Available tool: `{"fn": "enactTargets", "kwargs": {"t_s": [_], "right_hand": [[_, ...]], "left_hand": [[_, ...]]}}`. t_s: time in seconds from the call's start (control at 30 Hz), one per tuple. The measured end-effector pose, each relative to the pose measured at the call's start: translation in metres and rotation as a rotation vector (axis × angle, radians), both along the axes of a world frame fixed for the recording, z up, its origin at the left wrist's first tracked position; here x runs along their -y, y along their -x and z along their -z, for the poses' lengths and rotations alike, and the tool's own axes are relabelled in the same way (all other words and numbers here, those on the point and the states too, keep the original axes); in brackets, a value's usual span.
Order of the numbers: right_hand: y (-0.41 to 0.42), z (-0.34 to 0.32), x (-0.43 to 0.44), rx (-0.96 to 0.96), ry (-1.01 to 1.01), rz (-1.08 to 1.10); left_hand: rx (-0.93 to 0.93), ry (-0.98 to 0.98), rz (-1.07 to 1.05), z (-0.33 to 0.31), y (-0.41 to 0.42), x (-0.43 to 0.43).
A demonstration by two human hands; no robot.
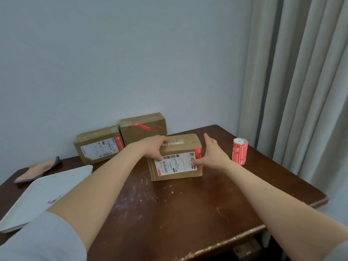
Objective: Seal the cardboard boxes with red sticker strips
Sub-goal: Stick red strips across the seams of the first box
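A cardboard box with a white shipping label lies in the middle of the brown table. A red sticker strip wraps over its right front corner. My left hand grips the box's upper left edge, thumb on the front face. My right hand is at the right end, thumb pressing the strip on the front face, fingers stretched up beside the box. Two more boxes stand against the wall: the left box and the rear box, each bearing a red strip. The roll of red stickers stands upright to the right.
A white tray lies at the left of the table, with a flat tan pad behind it. The wall runs close behind the boxes. Grey curtains hang at the right past the table edge.
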State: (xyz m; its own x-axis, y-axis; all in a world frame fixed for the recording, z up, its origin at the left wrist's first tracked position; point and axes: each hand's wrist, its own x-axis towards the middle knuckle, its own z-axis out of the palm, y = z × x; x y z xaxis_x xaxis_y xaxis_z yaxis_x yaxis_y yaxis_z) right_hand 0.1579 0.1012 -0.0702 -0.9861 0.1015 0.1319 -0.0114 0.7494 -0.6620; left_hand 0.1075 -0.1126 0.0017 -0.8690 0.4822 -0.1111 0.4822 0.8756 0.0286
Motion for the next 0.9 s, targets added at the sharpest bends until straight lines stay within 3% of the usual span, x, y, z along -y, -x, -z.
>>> {"fn": "enactTargets", "kwargs": {"t_s": [0.23,0.4,0.9], "right_hand": [[0.001,0.005,0.000,0.045,0.149,-0.062],[0.007,0.013,-0.008,0.113,0.200,-0.102],[0.021,0.004,-0.014,0.151,0.590,-0.124]], "left_hand": [[-0.058,-0.126,-0.008,0.005,-0.012,-0.012],[-0.167,-0.030,0.062,0.009,-0.022,-0.044],[0.151,-0.123,0.076,-0.003,0.013,-0.040]]}}
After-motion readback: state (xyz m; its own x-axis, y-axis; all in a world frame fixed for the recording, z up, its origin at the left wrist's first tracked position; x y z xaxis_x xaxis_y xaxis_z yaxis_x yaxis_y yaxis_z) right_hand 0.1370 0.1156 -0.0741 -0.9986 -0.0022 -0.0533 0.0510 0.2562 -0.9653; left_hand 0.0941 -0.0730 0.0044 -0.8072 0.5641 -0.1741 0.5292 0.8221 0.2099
